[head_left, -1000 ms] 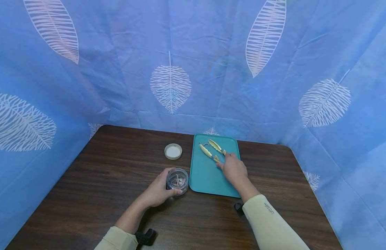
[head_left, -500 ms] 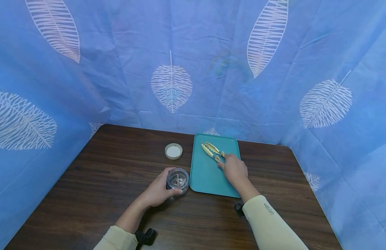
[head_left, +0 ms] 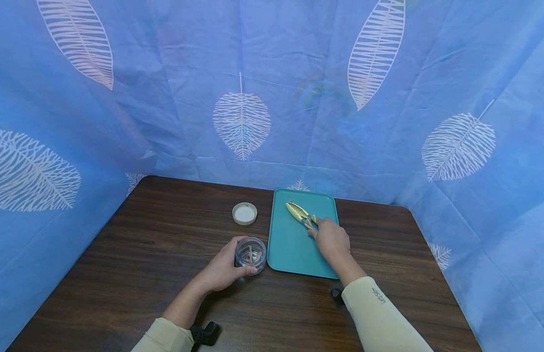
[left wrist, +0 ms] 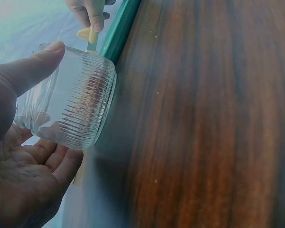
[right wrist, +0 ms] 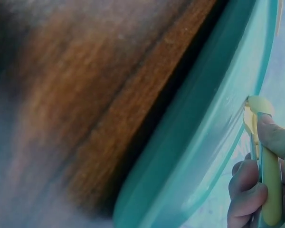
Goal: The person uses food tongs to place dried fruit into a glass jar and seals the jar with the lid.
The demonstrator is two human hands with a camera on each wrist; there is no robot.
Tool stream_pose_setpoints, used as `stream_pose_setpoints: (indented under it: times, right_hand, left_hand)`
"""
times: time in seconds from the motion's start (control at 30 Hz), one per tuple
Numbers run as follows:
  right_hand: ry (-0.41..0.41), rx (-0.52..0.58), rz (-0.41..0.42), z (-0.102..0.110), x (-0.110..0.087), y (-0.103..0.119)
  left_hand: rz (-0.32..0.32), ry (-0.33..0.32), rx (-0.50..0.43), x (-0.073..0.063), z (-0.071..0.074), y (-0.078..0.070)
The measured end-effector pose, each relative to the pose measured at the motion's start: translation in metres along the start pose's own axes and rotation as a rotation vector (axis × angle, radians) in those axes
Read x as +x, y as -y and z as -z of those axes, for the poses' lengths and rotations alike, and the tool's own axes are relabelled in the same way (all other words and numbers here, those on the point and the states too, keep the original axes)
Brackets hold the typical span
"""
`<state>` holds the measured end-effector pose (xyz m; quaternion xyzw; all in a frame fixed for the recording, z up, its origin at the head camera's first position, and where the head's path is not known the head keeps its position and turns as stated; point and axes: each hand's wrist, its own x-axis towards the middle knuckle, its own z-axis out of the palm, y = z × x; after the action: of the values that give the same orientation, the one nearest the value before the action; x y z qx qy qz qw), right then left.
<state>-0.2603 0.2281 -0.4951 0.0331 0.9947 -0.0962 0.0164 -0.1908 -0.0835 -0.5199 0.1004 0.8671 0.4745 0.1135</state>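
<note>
A clear ribbed glass jar stands lidless on the table, with something small and brownish at its bottom; its kind cannot be told. My left hand grips the jar round its side, thumb in front, as the left wrist view of the jar also shows. Over the teal tray, my right hand holds yellow tongs by their handles. The tong tips are nearly together and point to the far left. In the right wrist view, thumb and fingers squeeze the tongs. Whether anything sits between the tips is hidden.
A round lid lies on the dark wooden table behind the jar. The tray lies close to the jar's right side. A blue cloth with white leaf prints hangs round the table's back and sides.
The tongs' arms have come together from a wide spread, their tips shifting slightly right. My left hand and the jar have stayed in place.
</note>
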Motion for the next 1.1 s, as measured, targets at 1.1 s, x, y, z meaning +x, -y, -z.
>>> stream_pose_setpoints:
  times: [1.1]
  right_hand:
    - [-0.150, 0.073, 0.069, 0.003, -0.046, 0.019]
  left_hand:
    - [0.006, 0.001, 0.001, 0.002, -0.002, 0.003]
